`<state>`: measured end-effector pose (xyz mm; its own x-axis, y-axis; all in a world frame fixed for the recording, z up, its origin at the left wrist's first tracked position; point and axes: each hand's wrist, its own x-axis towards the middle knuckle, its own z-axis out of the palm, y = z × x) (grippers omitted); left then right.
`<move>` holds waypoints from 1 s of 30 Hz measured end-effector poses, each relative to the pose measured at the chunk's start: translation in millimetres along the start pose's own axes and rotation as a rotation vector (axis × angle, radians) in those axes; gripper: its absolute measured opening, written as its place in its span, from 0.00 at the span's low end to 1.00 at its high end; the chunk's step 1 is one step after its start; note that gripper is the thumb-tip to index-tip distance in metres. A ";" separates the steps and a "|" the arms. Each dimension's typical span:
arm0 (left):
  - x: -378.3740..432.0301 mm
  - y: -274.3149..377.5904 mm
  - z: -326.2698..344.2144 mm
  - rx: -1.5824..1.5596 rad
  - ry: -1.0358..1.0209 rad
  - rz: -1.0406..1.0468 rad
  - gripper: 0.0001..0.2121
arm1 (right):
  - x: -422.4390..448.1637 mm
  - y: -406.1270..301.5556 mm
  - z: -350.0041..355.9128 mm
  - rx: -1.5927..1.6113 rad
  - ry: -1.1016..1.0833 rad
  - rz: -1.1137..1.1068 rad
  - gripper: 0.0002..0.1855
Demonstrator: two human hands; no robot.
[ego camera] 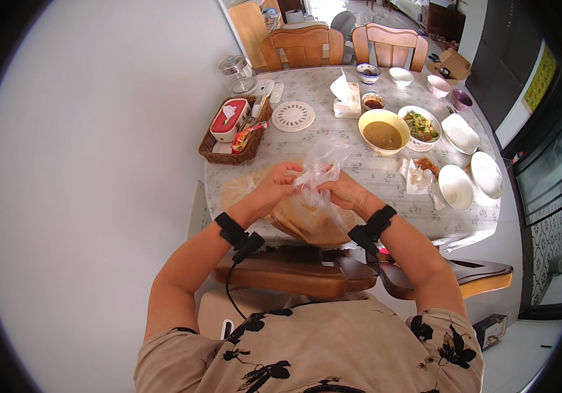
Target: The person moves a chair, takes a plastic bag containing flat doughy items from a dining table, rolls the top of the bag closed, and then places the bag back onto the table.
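My left hand (272,187) and my right hand (347,190) pinch the gathered neck of a clear plastic bag (329,153) from either side. Above my fingers the bag's loose top flares out in crumpled folds. Inside its lower part lies a flat, golden-brown food (300,227), apparently flatbread, at the table's near edge. Beneath and beyond my left wrist, another pale yellowish flat item (236,189) in clear plastic rests on the tablecloth; its contents are partly covered by my arm. Both wrists wear black straps with small devices.
A wicker basket (227,156) with a tissue box stands at left by the wall. Right of centre are a yellow soup bowl (384,135), a plate of cooked food (419,126), a white bowl (456,187) and crumpled tissues (418,179). Wooden chair backs (281,272) border the near edge.
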<state>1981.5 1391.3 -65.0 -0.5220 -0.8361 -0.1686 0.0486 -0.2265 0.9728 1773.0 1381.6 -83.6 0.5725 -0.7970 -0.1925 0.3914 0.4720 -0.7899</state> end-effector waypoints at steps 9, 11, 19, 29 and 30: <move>6.1 -1.7 -11.5 -0.189 -0.219 -0.074 0.15 | 13.7 10.1 21.0 -1.112 0.253 -0.919 0.12; 4.9 -1.0 -8.7 -0.189 -0.265 -0.067 0.15 | 14.0 11.0 24.3 -1.095 0.281 -0.945 0.09; -3.6 8.8 -11.1 0.159 -0.047 -0.052 0.13 | 15.8 9.8 16.6 -0.784 0.120 -0.736 0.15; -17.6 29.0 -27.4 0.604 0.079 0.153 0.06 | -15.4 -4.2 27.6 -0.597 -0.116 -0.376 0.13; -19.4 30.4 -30.8 0.572 0.111 0.133 0.07 | -23.1 -2.9 24.7 -0.556 -0.094 -0.388 0.16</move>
<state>2019.3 1385.2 -37.0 -0.4494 -0.8930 -0.0253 -0.3751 0.1629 0.9126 1776.4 1407.9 -62.5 0.5356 -0.8214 0.1960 0.1669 -0.1246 -0.9781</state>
